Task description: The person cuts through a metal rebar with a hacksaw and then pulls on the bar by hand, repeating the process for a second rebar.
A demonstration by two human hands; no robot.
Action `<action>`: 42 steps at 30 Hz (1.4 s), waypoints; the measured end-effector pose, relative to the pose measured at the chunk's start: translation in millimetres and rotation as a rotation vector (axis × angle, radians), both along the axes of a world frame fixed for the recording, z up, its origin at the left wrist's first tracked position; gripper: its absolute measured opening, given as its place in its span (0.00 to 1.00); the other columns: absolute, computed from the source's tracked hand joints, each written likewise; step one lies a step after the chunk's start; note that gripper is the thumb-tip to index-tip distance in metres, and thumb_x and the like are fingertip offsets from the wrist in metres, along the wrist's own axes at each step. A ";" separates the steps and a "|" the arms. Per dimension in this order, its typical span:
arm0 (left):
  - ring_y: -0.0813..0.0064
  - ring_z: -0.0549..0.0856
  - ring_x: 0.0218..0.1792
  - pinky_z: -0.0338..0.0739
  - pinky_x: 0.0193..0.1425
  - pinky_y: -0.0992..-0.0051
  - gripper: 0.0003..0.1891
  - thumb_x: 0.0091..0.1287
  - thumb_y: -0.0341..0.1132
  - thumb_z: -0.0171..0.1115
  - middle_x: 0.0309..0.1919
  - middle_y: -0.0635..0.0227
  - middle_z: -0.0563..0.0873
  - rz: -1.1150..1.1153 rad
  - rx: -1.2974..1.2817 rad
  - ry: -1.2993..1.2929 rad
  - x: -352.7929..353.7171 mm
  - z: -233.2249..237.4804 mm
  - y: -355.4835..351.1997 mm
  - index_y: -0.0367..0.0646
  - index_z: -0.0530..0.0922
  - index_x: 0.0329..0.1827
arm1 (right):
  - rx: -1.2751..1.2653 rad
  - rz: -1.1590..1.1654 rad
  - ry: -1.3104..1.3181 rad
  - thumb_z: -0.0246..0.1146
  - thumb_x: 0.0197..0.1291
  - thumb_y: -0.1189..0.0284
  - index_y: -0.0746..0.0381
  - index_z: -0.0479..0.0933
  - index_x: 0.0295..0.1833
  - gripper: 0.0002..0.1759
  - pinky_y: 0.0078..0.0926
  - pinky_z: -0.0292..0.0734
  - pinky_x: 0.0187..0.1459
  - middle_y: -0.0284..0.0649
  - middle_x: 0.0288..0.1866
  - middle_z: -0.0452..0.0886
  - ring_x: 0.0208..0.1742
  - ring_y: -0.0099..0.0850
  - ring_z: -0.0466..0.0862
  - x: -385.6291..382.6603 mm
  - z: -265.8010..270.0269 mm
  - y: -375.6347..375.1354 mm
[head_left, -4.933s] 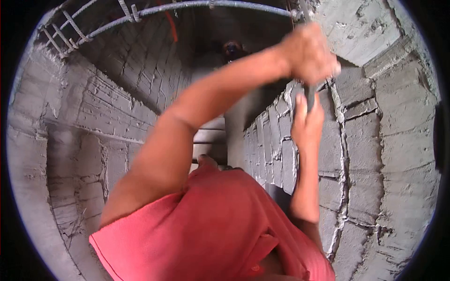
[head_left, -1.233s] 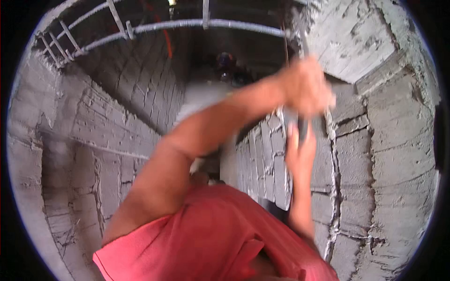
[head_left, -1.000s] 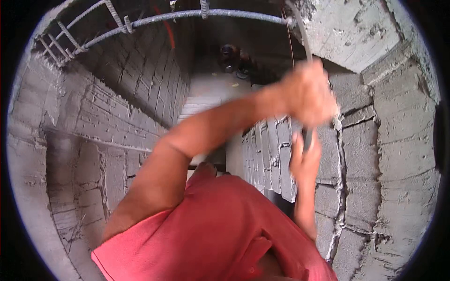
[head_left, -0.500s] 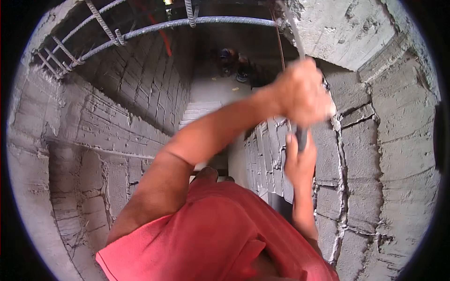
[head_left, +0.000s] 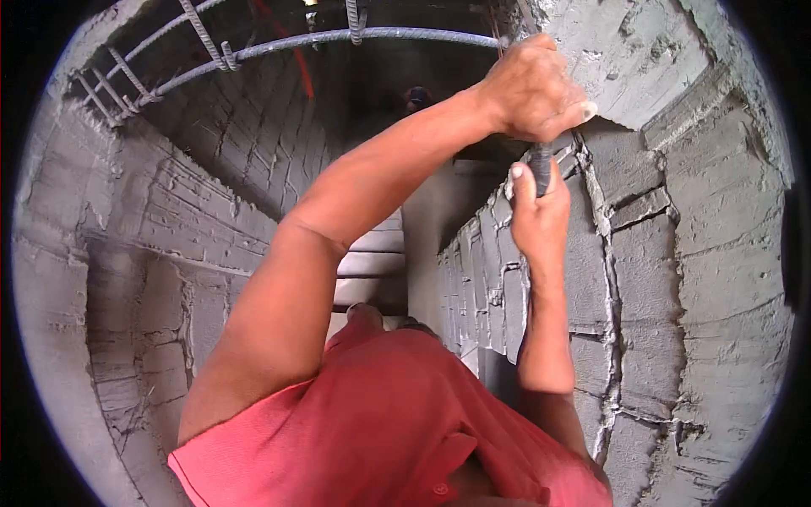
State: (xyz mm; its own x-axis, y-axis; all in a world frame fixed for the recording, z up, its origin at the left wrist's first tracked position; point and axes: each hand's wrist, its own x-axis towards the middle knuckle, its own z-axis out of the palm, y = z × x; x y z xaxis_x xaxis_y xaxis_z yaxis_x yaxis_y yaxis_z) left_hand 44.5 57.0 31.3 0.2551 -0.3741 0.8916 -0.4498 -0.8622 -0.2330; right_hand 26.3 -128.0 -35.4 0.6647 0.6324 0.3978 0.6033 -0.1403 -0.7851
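My left hand (head_left: 534,91) reaches across from the left, closed in a fist around the upper part of a long tool with a dark, ribbed handle (head_left: 542,162). Just below it, my right hand (head_left: 541,215) wraps the lower end of that handle, thumb lying along it. The tool stands roughly upright in this view, and its thin grey upper part runs past my left fist beside a grey concrete block (head_left: 629,59). My fist covers much of the tool, and I cannot tell its exact kind.
Rough block walls with mortar joints rise on the right (head_left: 642,296) and left (head_left: 194,198). Bent steel rebar (head_left: 363,35) crosses the top. Steps (head_left: 372,264) lead down below me, and a person (head_left: 416,99) is far below in shadow. A red strip (head_left: 304,72) hangs near the rebar.
Both hands have moved up in the view with the tool, the left hand now close against the concrete block. The person below is less visible, and more of the steps shows.
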 end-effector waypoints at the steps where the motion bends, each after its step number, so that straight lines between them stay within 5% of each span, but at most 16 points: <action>1: 0.61 0.75 0.22 0.67 0.34 0.58 0.18 0.63 0.45 0.64 0.15 0.69 0.76 0.003 0.015 -0.024 2.9 1.1 -1.0 0.52 0.72 0.17 | -0.012 -0.011 0.013 0.62 0.75 0.68 0.70 0.74 0.46 0.13 0.47 0.76 0.40 0.57 0.33 0.80 0.34 0.57 0.81 -0.2 1.5 -1.3; 4: 0.67 0.75 0.21 0.67 0.33 0.62 0.18 0.59 0.45 0.67 0.13 0.72 0.72 0.077 0.124 -0.035 -34.1 -34.8 -45.0 0.54 0.70 0.15 | -0.117 -0.001 -0.138 0.60 0.75 0.70 0.71 0.77 0.53 0.13 0.44 0.77 0.43 0.57 0.36 0.82 0.39 0.55 0.85 -24.7 -33.7 -59.0; 6: 0.69 0.74 0.20 0.66 0.32 0.64 0.17 0.56 0.45 0.68 0.13 0.74 0.71 -0.083 -0.135 0.028 -50.6 -56.1 -78.1 0.55 0.70 0.16 | -0.016 -0.016 -0.089 0.59 0.74 0.71 0.72 0.77 0.57 0.15 0.44 0.79 0.47 0.61 0.40 0.83 0.44 0.57 0.86 -54.2 -37.4 -77.4; 12: 0.67 0.76 0.21 0.66 0.30 0.62 0.14 0.55 0.42 0.66 0.14 0.73 0.72 0.060 0.098 -0.155 -2.5 0.1 2.1 0.54 0.70 0.16 | -0.025 -0.001 -0.004 0.62 0.76 0.63 0.70 0.75 0.47 0.18 0.49 0.76 0.43 0.60 0.34 0.80 0.37 0.60 0.81 1.0 2.6 -1.5; 15: 0.68 0.72 0.19 0.64 0.27 0.65 0.16 0.51 0.42 0.65 0.14 0.75 0.67 0.049 0.127 -0.105 -26.5 -28.3 -31.1 0.56 0.64 0.15 | -0.002 -0.050 -0.329 0.61 0.75 0.66 0.71 0.76 0.58 0.18 0.48 0.78 0.42 0.60 0.36 0.82 0.38 0.62 0.84 -16.6 -39.4 -40.3; 17: 0.69 0.69 0.18 0.62 0.27 0.65 0.16 0.46 0.43 0.64 0.14 0.75 0.64 -0.114 -0.101 -0.059 -45.3 -55.6 -77.3 0.56 0.62 0.15 | 0.009 -0.018 -0.062 0.60 0.75 0.68 0.71 0.76 0.61 0.19 0.48 0.79 0.44 0.61 0.38 0.83 0.42 0.61 0.86 -50.7 -43.0 -76.9; 21: 0.66 0.72 0.19 0.64 0.29 0.61 0.17 0.49 0.45 0.66 0.13 0.73 0.66 0.082 0.167 -0.224 -6.0 -23.5 -12.5 0.55 0.65 0.15 | 0.008 0.004 -0.162 0.61 0.75 0.69 0.71 0.76 0.52 0.13 0.44 0.77 0.41 0.57 0.33 0.80 0.35 0.58 0.81 -5.9 -20.4 -15.1; 24: 0.61 0.74 0.19 0.65 0.28 0.58 0.15 0.53 0.45 0.65 0.14 0.69 0.70 -0.057 0.004 -0.146 6.8 -4.3 -0.1 0.53 0.69 0.17 | 0.008 0.004 0.073 0.61 0.75 0.67 0.71 0.75 0.48 0.14 0.46 0.76 0.43 0.59 0.36 0.80 0.37 0.59 0.79 0.2 -5.0 -3.8; 28: 0.70 0.71 0.18 0.64 0.27 0.62 0.17 0.54 0.47 0.64 0.14 0.76 0.67 -0.041 -0.030 -0.107 -34.8 -53.0 -65.9 0.58 0.65 0.15 | -0.146 -0.045 -0.100 0.60 0.75 0.70 0.70 0.77 0.57 0.15 0.43 0.78 0.47 0.57 0.37 0.82 0.42 0.50 0.86 -31.7 -40.0 -65.3; 30: 0.70 0.72 0.18 0.64 0.28 0.62 0.18 0.54 0.48 0.65 0.15 0.76 0.69 -0.118 -0.105 -0.096 -33.1 -53.5 -69.5 0.57 0.65 0.15 | -0.001 -0.048 -0.028 0.59 0.73 0.68 0.70 0.77 0.50 0.14 0.32 0.68 0.27 0.37 0.23 0.72 0.23 0.26 0.71 -49.6 -40.2 -66.2; 31: 0.70 0.72 0.18 0.65 0.29 0.62 0.18 0.56 0.47 0.65 0.15 0.75 0.71 -0.058 0.021 -0.151 -20.9 -42.0 -47.3 0.57 0.66 0.15 | 0.035 -0.038 -0.100 0.58 0.74 0.68 0.70 0.78 0.53 0.15 0.33 0.68 0.27 0.38 0.23 0.72 0.23 0.27 0.71 -37.7 -30.8 -49.8; 32: 0.69 0.73 0.19 0.65 0.30 0.62 0.19 0.58 0.47 0.66 0.16 0.74 0.73 0.008 0.130 -0.188 -11.4 -23.7 -17.5 0.56 0.68 0.15 | -0.041 0.007 -0.092 0.59 0.75 0.73 0.70 0.77 0.53 0.11 0.39 0.77 0.44 0.52 0.35 0.80 0.37 0.38 0.82 -13.8 -23.3 -25.9; 36: 0.68 0.74 0.20 0.67 0.30 0.60 0.17 0.57 0.46 0.68 0.16 0.72 0.76 0.027 0.005 -0.080 0.2 -3.2 4.5 0.53 0.72 0.15 | -0.096 -0.017 0.053 0.61 0.74 0.72 0.71 0.77 0.51 0.11 0.44 0.78 0.46 0.56 0.38 0.83 0.38 0.48 0.84 0.0 0.8 -0.7; 38: 0.69 0.73 0.19 0.66 0.29 0.63 0.17 0.54 0.46 0.67 0.14 0.73 0.73 0.057 0.129 -0.103 -23.1 -29.2 -32.3 0.55 0.70 0.14 | -0.119 -0.066 -0.165 0.61 0.74 0.71 0.73 0.77 0.58 0.15 0.46 0.78 0.50 0.60 0.42 0.85 0.44 0.49 0.87 -19.3 -32.3 -44.2; 40: 0.69 0.73 0.18 0.65 0.27 0.65 0.17 0.48 0.48 0.66 0.12 0.74 0.68 -0.071 -0.125 -0.097 -36.9 -68.9 -78.4 0.56 0.66 0.14 | -0.042 -0.059 -0.180 0.58 0.77 0.66 0.68 0.75 0.48 0.13 0.35 0.70 0.30 0.38 0.24 0.72 0.26 0.27 0.73 -45.5 -60.2 -77.6; 42: 0.70 0.73 0.18 0.65 0.27 0.65 0.16 0.48 0.48 0.65 0.12 0.75 0.68 0.001 -0.033 -0.133 -24.6 -52.0 -61.6 0.57 0.66 0.14 | -0.062 -0.061 -0.089 0.58 0.76 0.67 0.70 0.76 0.54 0.15 0.42 0.73 0.40 0.50 0.33 0.79 0.36 0.40 0.80 -35.5 -41.0 -62.8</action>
